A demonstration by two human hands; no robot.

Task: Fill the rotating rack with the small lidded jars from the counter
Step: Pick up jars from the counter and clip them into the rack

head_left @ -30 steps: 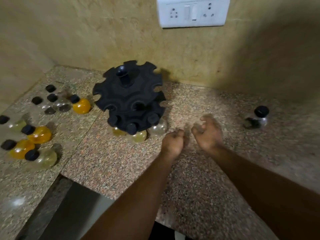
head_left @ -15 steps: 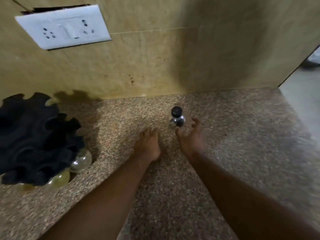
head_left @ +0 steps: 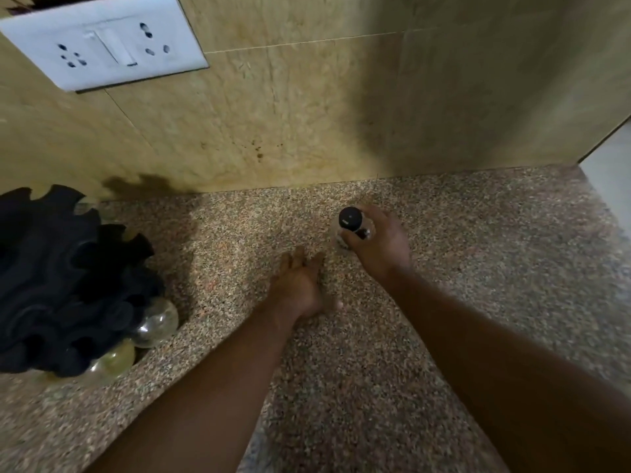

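A small clear jar with a black lid [head_left: 351, 220] stands on the speckled counter near the back wall. My right hand [head_left: 382, 245] wraps around it, thumb in front and fingers behind. My left hand [head_left: 298, 285] rests flat on the counter just left of it, holding nothing. The black rotating rack [head_left: 65, 281] sits at the left edge, partly cut off. A clear jar [head_left: 155, 322] and a yellowish jar [head_left: 114, 360] hang in its lower tier.
The granite counter [head_left: 478, 268] runs right to an open edge at the far right. A tiled wall stands close behind, with a white socket plate [head_left: 102, 42] at the upper left.
My view has swung right, so the rack sits at the left. My right hand reached forward and closed around the jar. My left hand stayed beside it.
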